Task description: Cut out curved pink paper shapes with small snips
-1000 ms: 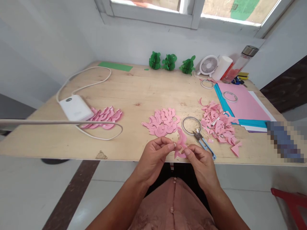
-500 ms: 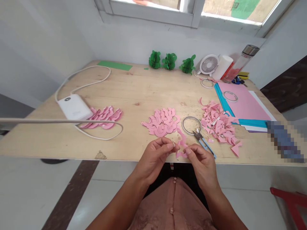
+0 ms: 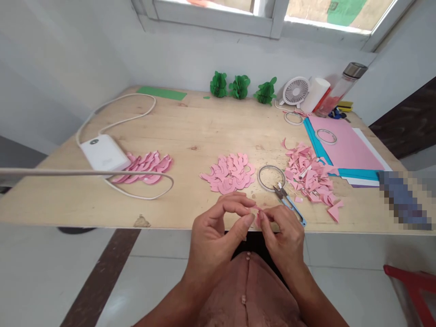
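Above the table's front edge, my right hand (image 3: 284,231) pinches a curved pink paper cut-out (image 3: 258,219), mostly hidden by the fingers. My left hand (image 3: 221,231) has its thumb and forefinger closed at the left end of that same cut-out, the other fingers arched above. Just beyond lies a pile of wavy pink cut-outs (image 3: 230,172). To its right are a thin roll of tape (image 3: 271,177) and small blue-handled snips (image 3: 289,204), blades pointing away, close to my right hand.
Pink scraps (image 3: 311,175) lie right of the snips, beside stacked coloured sheets (image 3: 350,145). More pink cut-outs (image 3: 146,167) lie left by a white power bank (image 3: 104,153), whose cable crosses the table. Green paper shapes (image 3: 240,87), a fan (image 3: 295,91) and a bottle (image 3: 344,88) stand at the back.
My left hand has turned and come closer to my right, its fingers rising into an arch. The pink cut-out, earlier spread out in view, is now mostly behind the fingers.
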Action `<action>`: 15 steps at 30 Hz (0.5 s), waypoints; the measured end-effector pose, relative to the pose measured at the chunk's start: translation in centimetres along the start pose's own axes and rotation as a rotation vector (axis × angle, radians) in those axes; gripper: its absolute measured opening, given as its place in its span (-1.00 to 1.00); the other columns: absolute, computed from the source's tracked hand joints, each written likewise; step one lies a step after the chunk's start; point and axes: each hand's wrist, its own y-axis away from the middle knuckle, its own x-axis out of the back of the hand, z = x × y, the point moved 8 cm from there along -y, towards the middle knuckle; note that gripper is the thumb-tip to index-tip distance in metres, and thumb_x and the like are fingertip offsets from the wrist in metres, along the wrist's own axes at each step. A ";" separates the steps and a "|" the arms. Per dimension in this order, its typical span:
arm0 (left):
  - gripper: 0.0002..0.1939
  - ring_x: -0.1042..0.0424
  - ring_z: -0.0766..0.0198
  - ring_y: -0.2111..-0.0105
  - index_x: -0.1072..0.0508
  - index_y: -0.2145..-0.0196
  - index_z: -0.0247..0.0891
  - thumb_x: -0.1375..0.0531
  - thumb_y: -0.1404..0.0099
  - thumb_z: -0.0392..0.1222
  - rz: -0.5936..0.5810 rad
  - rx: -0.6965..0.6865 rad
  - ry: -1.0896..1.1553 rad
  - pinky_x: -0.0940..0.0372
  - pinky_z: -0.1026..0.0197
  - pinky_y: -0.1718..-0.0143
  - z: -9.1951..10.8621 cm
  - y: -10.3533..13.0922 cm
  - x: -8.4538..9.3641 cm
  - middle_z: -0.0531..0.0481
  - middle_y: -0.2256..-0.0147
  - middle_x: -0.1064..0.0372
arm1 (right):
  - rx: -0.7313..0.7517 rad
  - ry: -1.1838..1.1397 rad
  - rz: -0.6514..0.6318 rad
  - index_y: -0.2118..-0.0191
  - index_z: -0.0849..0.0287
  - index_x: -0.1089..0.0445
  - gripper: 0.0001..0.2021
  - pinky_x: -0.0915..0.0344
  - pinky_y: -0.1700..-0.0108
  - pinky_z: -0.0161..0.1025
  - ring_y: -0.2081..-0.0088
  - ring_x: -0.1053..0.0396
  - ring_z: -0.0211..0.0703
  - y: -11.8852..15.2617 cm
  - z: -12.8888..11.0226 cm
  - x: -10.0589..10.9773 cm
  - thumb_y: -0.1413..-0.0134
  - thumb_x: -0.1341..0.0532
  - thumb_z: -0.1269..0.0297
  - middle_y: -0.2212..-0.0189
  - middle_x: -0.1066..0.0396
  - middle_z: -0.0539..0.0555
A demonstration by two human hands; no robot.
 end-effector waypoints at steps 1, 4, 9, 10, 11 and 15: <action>-0.90 -0.34 0.09 0.07 -0.50 0.50 -0.16 -0.27 -0.11 -0.32 0.040 -0.037 -0.028 -0.09 0.06 -0.10 0.4 0.2 0.3 -0.02 0.30 -0.49 | 0.001 0.008 0.001 0.48 0.15 -0.33 -0.84 -0.15 0.34 -0.23 0.46 -0.30 -0.19 0.0 0.1 0.0 -0.12 -0.14 0.40 0.57 -0.39 0.03; -0.87 -0.29 0.06 0.00 -0.51 0.49 -0.14 -0.26 -0.11 -0.36 0.095 -0.121 -0.035 -0.05 0.04 -0.14 1.5 0.8 0.7 -0.03 0.32 -0.49 | 0.003 0.022 0.000 0.48 0.15 -0.32 -0.84 -0.14 0.34 -0.23 0.47 -0.28 -0.20 -0.1 0.1 0.0 -0.11 -0.15 0.39 0.57 -0.38 0.03; -0.93 -0.36 0.02 0.07 -0.52 0.53 -0.20 -0.29 -0.08 -0.31 -0.139 0.054 0.261 -0.15 -0.02 -0.07 -0.2 0.9 -2.0 -0.08 0.34 -0.49 | -0.024 -0.025 -0.015 0.49 0.14 -0.32 -0.82 -0.13 0.38 -0.24 0.47 -0.26 -0.19 0.0 0.3 -0.1 -0.12 -0.12 0.36 0.57 -0.34 0.02; -0.94 -0.36 0.03 0.07 -0.51 0.53 -0.21 -0.30 -0.08 -0.30 -0.174 0.120 0.333 -0.16 -0.02 -0.06 -0.9 0.8 -2.5 -0.08 0.32 -0.48 | -0.051 -0.059 -0.026 0.50 0.15 -0.32 -0.81 -0.13 0.39 -0.25 0.46 -0.25 -0.19 0.0 0.5 -0.2 -0.12 -0.11 0.35 0.58 -0.33 0.02; -0.94 -0.38 0.04 0.10 -0.50 0.53 -0.22 -0.30 -0.08 -0.29 -0.198 0.177 0.392 -0.19 -0.02 -0.03 -1.5 0.8 -2.9 -0.07 0.31 -0.48 | -0.089 -0.101 -0.043 0.50 0.15 -0.32 -0.81 -0.13 0.40 -0.26 0.46 -0.26 -0.20 0.1 0.8 -0.3 -0.13 -0.11 0.34 0.57 -0.33 0.01; -0.93 -0.38 0.14 0.11 -0.48 0.52 -0.24 -0.29 -0.09 -0.29 -0.163 0.254 0.456 -0.17 0.08 -0.05 -2.8 0.4 -2.6 -0.03 0.32 -0.48 | -0.269 -0.255 -0.118 0.49 0.15 -0.36 -0.80 -0.18 0.37 -0.29 0.44 -0.30 -0.22 0.4 2.1 -0.9 -0.14 -0.13 0.29 0.53 -0.38 0.01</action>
